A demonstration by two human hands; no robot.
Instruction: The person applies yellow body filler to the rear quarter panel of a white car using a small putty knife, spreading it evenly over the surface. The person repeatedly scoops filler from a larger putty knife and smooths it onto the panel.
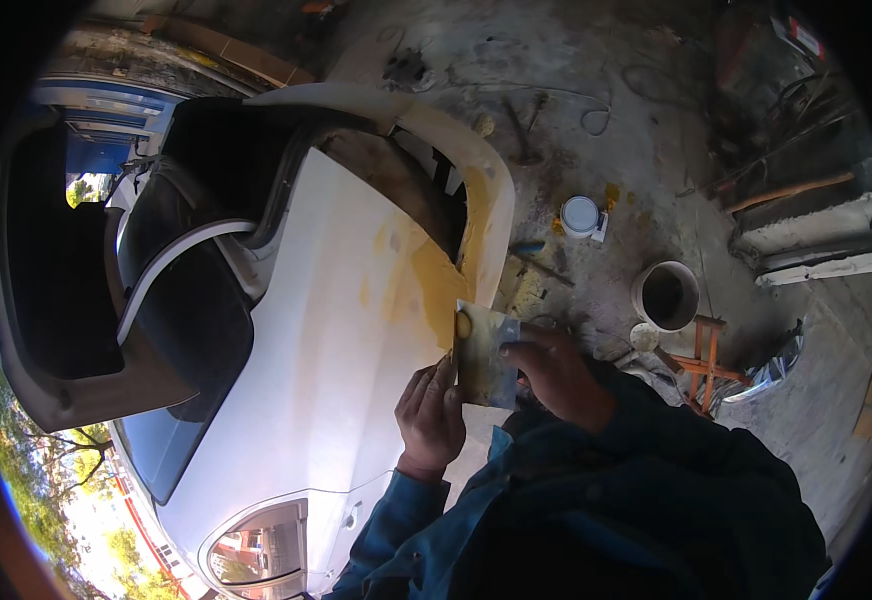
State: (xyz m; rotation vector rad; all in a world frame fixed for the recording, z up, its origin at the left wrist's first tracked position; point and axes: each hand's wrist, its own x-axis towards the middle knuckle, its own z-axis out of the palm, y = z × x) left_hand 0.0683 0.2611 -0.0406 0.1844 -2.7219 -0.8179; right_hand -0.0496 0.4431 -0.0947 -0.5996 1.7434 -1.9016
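My right hand (551,370) holds a thin grey metal plate (491,365) with a dab of yellow paste (464,325) at its left edge. My left hand (426,420) is closed beside the plate's lower left, gripping a small thin item I cannot make out clearly. Both hands are beside the rear body of a white car (286,380). Yellow filler (436,280) is spread in patches on the car's panel near its rear edge, and along the curved edge of the opening (481,220). The car's raised dark lid (56,280) is at the left.
On the concrete floor (576,100) at right are a lidded white tub (579,215), an open bucket (664,295), an orange metal stand (701,360), cables and loose tools. Panels and clutter (806,230) line the far right. Trees (16,420) show beyond the car at left.
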